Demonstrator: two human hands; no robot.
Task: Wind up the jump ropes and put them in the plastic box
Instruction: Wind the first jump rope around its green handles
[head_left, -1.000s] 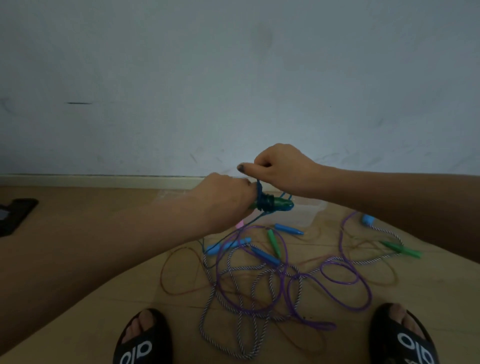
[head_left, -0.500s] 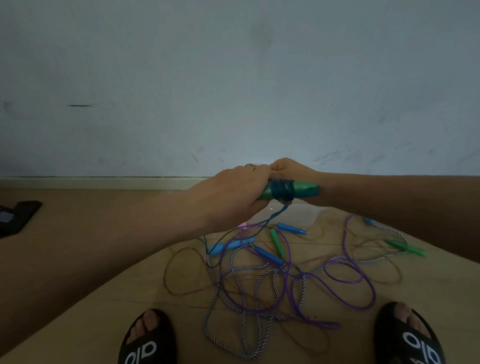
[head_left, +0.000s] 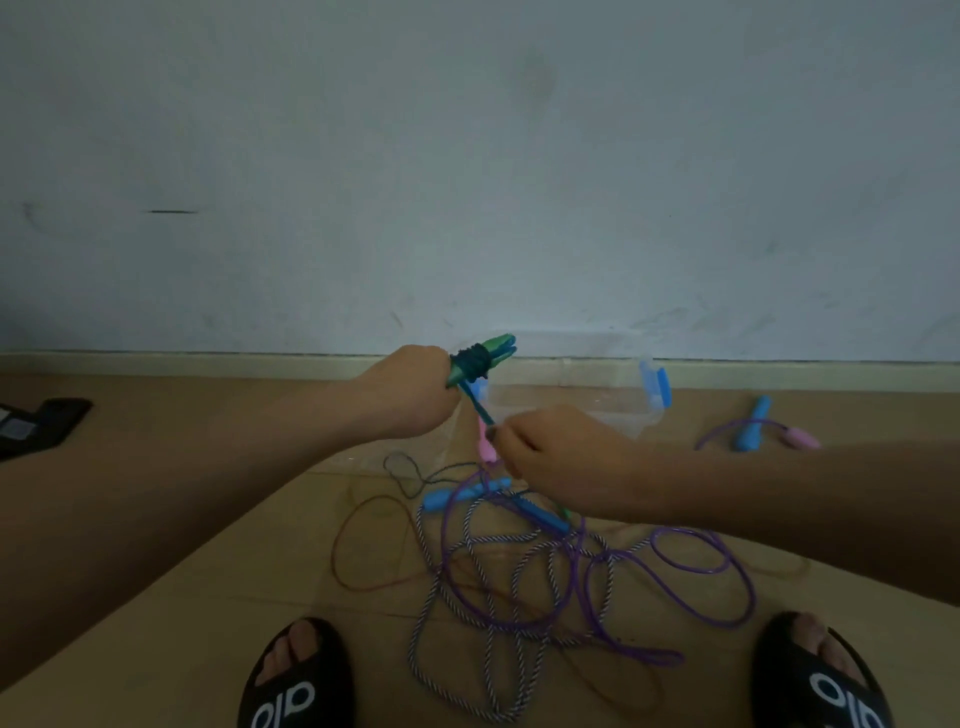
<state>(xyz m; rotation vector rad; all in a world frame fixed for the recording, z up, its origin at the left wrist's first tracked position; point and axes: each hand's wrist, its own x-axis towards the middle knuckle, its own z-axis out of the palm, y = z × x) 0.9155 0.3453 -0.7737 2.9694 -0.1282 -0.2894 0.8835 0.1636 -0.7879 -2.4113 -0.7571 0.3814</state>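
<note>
L hand (head_left: 410, 397) grips green handles (head_left: 485, 356), R hand (head_left: 550, 457) pinches cord (head_left: 480, 408) just below; keep it taut, wrap tight nxt to existing coils.

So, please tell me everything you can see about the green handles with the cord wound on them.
The green handles are two slim, plastic-looking sticks held together side by side, tilted up and to the right above the floor, in front of the clear box. A dark teal cord is wound in several tight turns around their middle. The left hand grips their lower ends, which are hidden. From the winding the cord runs down, taut, to the right hand, which pinches it.
</note>
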